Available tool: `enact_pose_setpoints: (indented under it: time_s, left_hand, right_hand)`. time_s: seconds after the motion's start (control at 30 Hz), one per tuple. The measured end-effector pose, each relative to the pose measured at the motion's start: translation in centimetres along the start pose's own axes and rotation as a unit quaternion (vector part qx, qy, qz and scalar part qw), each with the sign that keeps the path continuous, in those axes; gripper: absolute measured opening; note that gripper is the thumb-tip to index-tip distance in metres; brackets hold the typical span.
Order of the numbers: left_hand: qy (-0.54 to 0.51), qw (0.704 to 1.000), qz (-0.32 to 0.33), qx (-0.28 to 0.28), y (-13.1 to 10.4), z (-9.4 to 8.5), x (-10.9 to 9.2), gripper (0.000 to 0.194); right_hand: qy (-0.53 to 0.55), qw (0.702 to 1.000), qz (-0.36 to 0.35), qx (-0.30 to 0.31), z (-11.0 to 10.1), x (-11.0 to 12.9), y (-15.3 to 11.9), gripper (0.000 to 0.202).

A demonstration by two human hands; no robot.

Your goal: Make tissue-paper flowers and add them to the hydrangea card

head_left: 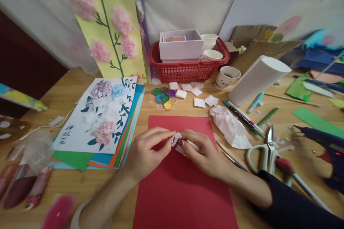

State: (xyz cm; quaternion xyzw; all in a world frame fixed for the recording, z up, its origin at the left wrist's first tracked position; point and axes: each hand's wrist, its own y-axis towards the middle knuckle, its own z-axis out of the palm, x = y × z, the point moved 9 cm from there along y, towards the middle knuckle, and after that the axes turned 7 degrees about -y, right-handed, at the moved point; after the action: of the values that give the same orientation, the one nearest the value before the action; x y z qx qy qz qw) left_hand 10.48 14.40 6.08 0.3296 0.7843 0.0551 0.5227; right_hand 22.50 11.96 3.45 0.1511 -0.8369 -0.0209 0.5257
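Observation:
Over a red sheet of paper [185, 193], my two hands meet and work a small piece of white tissue paper [177, 137]. My left hand [150, 150] pinches one side of it between thumb and forefinger. From the other side, my right hand [204, 152] is closed on the same piece, and something pale and rolled shows under its fingers. Part of the tissue is hidden by the fingertips. Just right of the sheet lies a crumpled white tissue [231, 127]. Folded white tissue squares [199, 102] are scattered beyond the sheet.
Paint pots [168, 105] sit behind the sheet, before a red basket [185, 72]. A paper cup [227, 77] and white paper tube [255, 80] stand right. Scissors [270, 141] and a glue gun [322, 143] lie nearer. Left is a flower picture [77, 132] on coloured paper.

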Motion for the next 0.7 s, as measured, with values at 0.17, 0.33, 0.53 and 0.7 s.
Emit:
enact_pose_setpoints:
  time_s: [0.17, 0.33, 0.53, 0.7]
  left_hand:
    - [0.002, 1.0, -0.002, -0.001, 0.0, 0.0, 0.2, 0.02]
    - [0.012, 1.0, -0.001, -0.001, 0.1, 0.1, 0.0, 0.018]
    - [0.009, 1.0, 0.0, 0.004, 0.1, 0.1, 0.0, 0.019]
    - [0.01, 1.0, 0.002, 0.015, -0.1, 0.2, 0.1, 0.019]
  right_hand:
    - [0.003, 1.0, -0.002, 0.01, 0.2, -0.1, -0.1, 0.021]
    - [0.01, 1.0, -0.001, 0.0, 0.0, -0.4, -0.1, 0.024]
    - [0.02, 1.0, 0.017, -0.001, 0.0, -0.6, 0.1, 0.025]
    - [0.006, 0.999, 0.032, -0.02, -0.2, -1.0, 0.0, 0.023]
